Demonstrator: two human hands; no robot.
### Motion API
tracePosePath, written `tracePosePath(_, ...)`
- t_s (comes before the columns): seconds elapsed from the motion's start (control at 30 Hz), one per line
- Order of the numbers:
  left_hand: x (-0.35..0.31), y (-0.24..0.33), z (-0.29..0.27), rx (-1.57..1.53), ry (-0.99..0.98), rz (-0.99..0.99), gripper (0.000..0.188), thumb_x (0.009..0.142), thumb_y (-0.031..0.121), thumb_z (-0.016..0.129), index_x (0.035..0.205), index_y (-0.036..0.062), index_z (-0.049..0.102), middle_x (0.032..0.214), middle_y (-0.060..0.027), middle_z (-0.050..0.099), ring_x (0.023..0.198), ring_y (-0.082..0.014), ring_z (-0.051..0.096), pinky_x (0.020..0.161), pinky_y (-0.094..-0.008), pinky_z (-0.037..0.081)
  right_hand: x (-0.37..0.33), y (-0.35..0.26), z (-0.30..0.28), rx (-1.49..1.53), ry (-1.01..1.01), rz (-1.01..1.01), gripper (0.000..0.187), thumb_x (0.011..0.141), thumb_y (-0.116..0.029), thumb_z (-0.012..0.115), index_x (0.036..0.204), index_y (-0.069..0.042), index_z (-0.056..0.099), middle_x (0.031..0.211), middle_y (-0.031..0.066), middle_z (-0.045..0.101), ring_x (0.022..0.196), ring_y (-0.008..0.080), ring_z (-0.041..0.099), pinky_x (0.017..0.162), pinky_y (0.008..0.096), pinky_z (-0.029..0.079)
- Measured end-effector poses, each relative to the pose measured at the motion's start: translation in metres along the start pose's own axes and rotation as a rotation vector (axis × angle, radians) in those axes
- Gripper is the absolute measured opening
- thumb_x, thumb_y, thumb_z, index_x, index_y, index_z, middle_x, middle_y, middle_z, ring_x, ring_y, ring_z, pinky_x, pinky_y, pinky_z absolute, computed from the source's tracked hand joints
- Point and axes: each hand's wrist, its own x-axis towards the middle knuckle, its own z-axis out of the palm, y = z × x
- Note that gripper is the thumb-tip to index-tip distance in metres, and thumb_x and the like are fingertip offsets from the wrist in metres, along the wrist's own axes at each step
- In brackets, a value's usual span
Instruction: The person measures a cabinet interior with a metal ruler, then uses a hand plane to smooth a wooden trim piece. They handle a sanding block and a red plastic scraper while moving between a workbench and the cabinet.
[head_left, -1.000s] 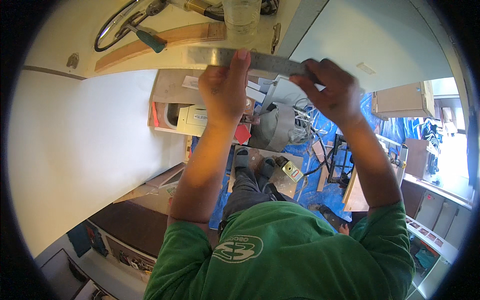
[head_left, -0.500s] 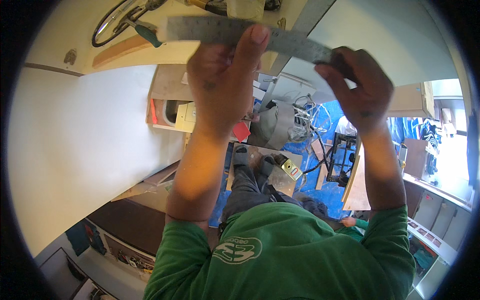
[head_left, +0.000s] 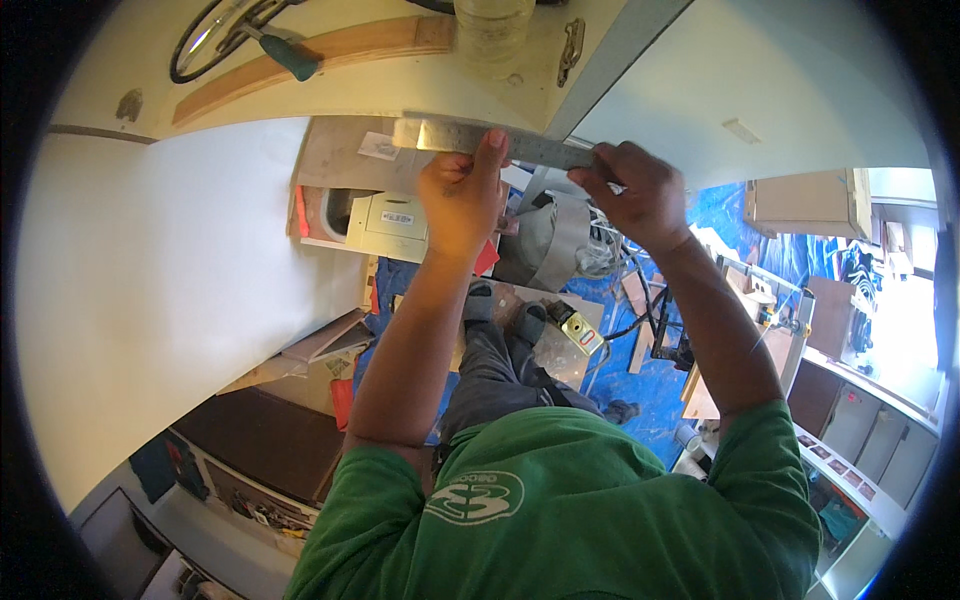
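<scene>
The metal ruler has just moved away from my head, bringing it near the shelf beyond my hands; contact I can't tell. My left hand grips its middle, my right hand its right end.

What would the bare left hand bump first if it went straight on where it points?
Probably the cream-coloured flat board, beyond the long silvery metal ruler that the left hand holds, though depth is hard to judge here.
</scene>
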Motion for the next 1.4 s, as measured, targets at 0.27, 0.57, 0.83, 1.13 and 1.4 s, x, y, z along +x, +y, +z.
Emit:
tracePosePath(0.27,-0.015,0.086,0.018,0.035,-0.027,0.152,0.038,0.097,0.03,0.069,0.069,0.004,0.064,0.056,0.003,0.055,0.051,-0.0032,0.048,0.046,-0.0219,0.033,0.026,-0.038,-0.059,-0.001,0.14,-0.042,0.029,0.075,-0.026,0.086,0.084,-0.004,0.07,0.065,0.008,0.06,0.054,0.0202,0.062,0.05,0.0328,0.048)
tracePosePath(0.57,-0.015,0.25,0.083,-0.039,0.008,0.557,0.032,0.098,0.03,0.065,0.074,0.0079,0.063,0.06,0.0009,0.055,0.052,-0.0077,0.045,0.05,-0.0221,0.035,0.083,-0.079,-0.166,-0.39,0.436,-0.044,0.028,0.085,-0.019,0.08,0.107,-0.003,0.073,0.096,0.009,0.076,0.087,0.0147,0.072,0.077,0.0268,0.058)
tracePosePath(0.83,0.0,0.168,0.051,0.136,-0.009,0.467,0.033,0.096,0.032,0.068,0.074,0.0076,0.067,0.06,0.0008,0.055,0.052,-0.0057,0.046,0.048,-0.0237,0.033,0.066,-0.056,-0.12,-0.122,0.214,-0.078,0.03,0.079,-0.027,0.085,0.085,-0.002,0.069,0.068,0.0067,0.063,0.055,0.0131,0.059,0.052,0.0276,0.048)
tracePosePath(1.13,0.003,0.043,0.006,-0.067,-0.001,0.017,0.036,0.097,0.026,0.069,0.068,0.0046,0.064,0.059,0.0038,0.055,0.054,-0.0022,0.045,0.049,-0.0212,0.033,0.018,-0.032,-0.04,-0.065,-0.07,0.068,0.028,0.082,-0.029,0.08,0.09,-0.005,0.07,0.072,0.0096,0.063,0.059,0.0251,0.064,0.054,0.0367,0.05)
tracePosePath(1.4,-0.015,0.202,0.054,-0.113,-0.1,0.401,0.034,0.096,0.028,0.069,0.073,0.0036,0.067,0.06,0.0028,0.058,0.054,-0.0024,0.047,0.05,-0.0209,0.035,0.076,-0.086,-0.158,-0.073,0.232,-0.157,0.031,0.076,-0.019,0.084,0.097,-0.002,0.069,0.075,0.0111,0.065,0.063,0.0247,0.067,0.058,0.0342,0.053)
